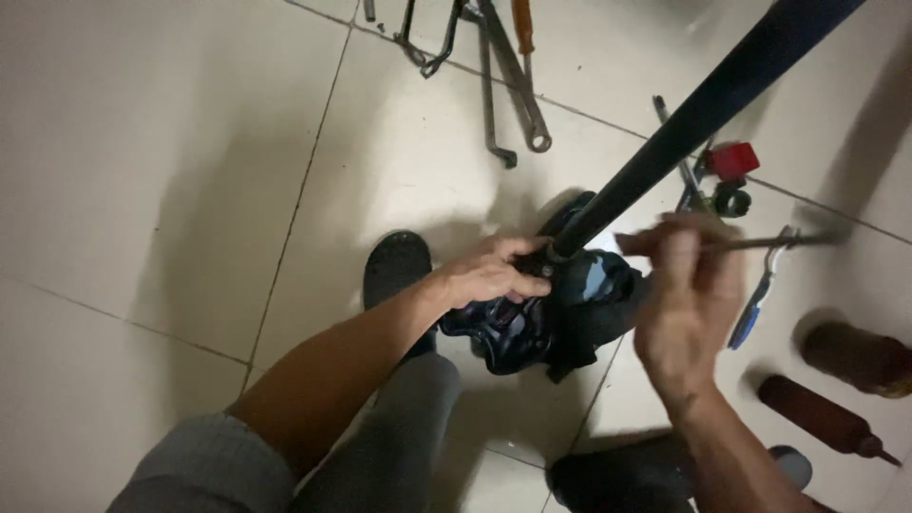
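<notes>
A dark machine part (541, 328) with a black cloth under it lies on the tiled floor between my feet. A long black tube (703, 100) rises from it toward the upper right. My left hand (489, 271) grips the part where the tube's lower end joins it. Blurred with motion, my right hand (689, 299) holds a thin metal tool (774, 242) that points right, just beside the joint.
Wrenches and a screwdriver (503, 76) lie at the top of the floor. A red cap and small parts (731, 176) sit right of the tube, a blue-handled brush (755, 304) below them. Two brown bottles (836, 389) lie at the right. My shoes (394, 266) flank the part.
</notes>
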